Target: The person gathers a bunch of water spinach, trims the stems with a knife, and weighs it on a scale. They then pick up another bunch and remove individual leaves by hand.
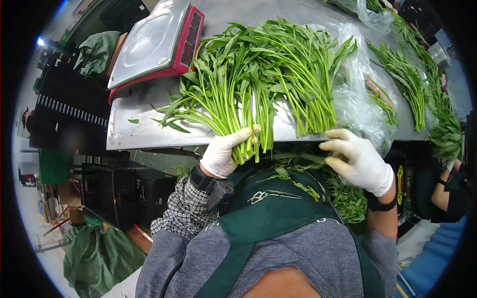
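Note:
My left hand (222, 153), in a white glove, is closed round the lower stems of a bunch of leafy greens (224, 102) at the table's front edge. The leaves of that bunch point away from me and lie on the metal table. My right hand (358, 163), also gloved, hovers just off the edge with its fingers apart and curled a little, holding nothing that I can see. Ahead of it lies another pile of the same long-stemmed greens (308, 84), its cut ends toward me. Loose leaves (298, 185) rest on my dark green apron (278, 218).
A red scale with a metal pan (149, 49) stands at the table's left. Clear plastic bags (355, 84) lie right of the greens, with more greens (405, 82) beyond. Black crates (112, 191) are at lower left. Another person's arm (442, 191) shows at far right.

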`<control>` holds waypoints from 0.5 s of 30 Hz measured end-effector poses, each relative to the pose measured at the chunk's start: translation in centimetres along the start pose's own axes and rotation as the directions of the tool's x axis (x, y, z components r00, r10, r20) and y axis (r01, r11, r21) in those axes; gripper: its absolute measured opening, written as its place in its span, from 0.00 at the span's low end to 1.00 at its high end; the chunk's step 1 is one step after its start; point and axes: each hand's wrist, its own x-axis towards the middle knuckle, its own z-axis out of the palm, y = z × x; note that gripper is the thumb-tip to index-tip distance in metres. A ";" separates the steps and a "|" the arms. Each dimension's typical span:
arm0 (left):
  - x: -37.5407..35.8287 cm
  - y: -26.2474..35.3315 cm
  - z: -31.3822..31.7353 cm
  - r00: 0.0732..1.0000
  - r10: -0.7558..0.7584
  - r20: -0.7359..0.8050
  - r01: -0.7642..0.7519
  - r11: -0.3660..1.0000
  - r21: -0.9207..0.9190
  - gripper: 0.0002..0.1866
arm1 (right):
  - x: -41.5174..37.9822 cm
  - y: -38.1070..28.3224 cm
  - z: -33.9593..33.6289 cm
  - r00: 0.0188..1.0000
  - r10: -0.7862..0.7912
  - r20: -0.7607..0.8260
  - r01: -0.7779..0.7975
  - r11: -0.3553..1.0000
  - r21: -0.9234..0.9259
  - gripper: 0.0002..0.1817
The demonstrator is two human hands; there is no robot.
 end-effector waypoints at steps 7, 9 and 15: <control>-0.6 -0.1 0.9 0.972 0.236 0.014 -0.233 0.946 0.225 0.16 | 11.7 -2.1 7.9 0.963 -0.117 -0.243 0.154 0.979 0.138 0.11; -0.6 0.0 1.1 0.969 0.248 0.003 -0.243 0.945 0.217 0.16 | 13.4 -1.6 9.8 0.978 -0.098 -0.184 0.110 0.992 0.056 0.08; -0.4 0.1 0.8 0.975 0.219 -0.048 -0.208 0.962 0.175 0.13 | 11.6 -1.4 7.7 0.970 -0.152 -0.189 0.191 0.960 0.205 0.05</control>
